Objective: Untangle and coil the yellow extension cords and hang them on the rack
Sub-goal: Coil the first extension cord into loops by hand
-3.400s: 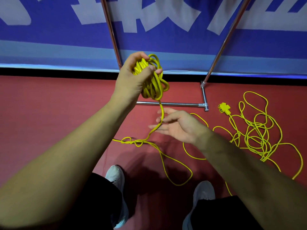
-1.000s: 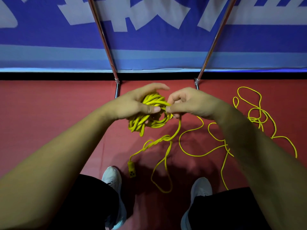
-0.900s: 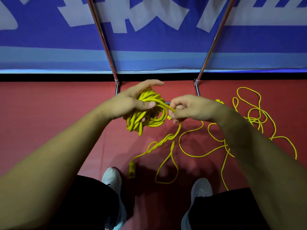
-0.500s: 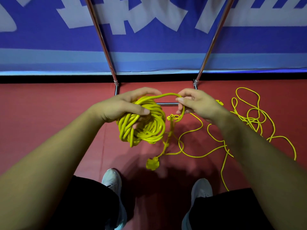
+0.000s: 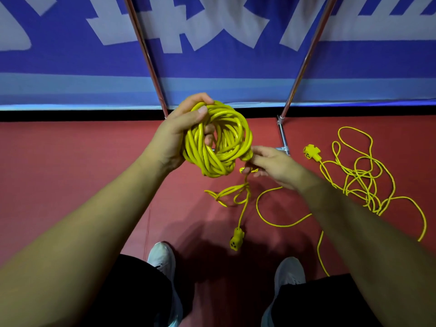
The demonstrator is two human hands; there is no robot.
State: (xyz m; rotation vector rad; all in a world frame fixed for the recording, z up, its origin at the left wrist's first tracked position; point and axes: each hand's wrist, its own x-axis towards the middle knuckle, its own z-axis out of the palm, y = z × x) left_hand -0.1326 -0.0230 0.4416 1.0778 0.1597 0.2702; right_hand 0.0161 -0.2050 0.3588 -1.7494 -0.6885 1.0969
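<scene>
My left hand (image 5: 174, 138) grips a thick coil of yellow extension cord (image 5: 219, 142), held upright at chest height. My right hand (image 5: 273, 166) pinches the same cord just below the coil's right side. From there the loose tail (image 5: 238, 194) hangs down in a small knot of loops and ends in a yellow socket (image 5: 236, 239) dangling above the floor. A second yellow cord (image 5: 363, 180) lies tangled on the red floor at the right, its plug block (image 5: 312, 152) toward the rack. The rack's two metal poles (image 5: 146, 53) rise behind my hands.
The rack's base bar and joint (image 5: 283, 142) rest on the red floor behind the coil. A blue and white banner (image 5: 212, 43) covers the wall. My two white shoes (image 5: 162, 258) stand at the bottom, close to the hanging socket.
The coil has risen and turned to face me. My right hand dropped from the top of the coil to its lower right side. The socket end now hangs lower and further right.
</scene>
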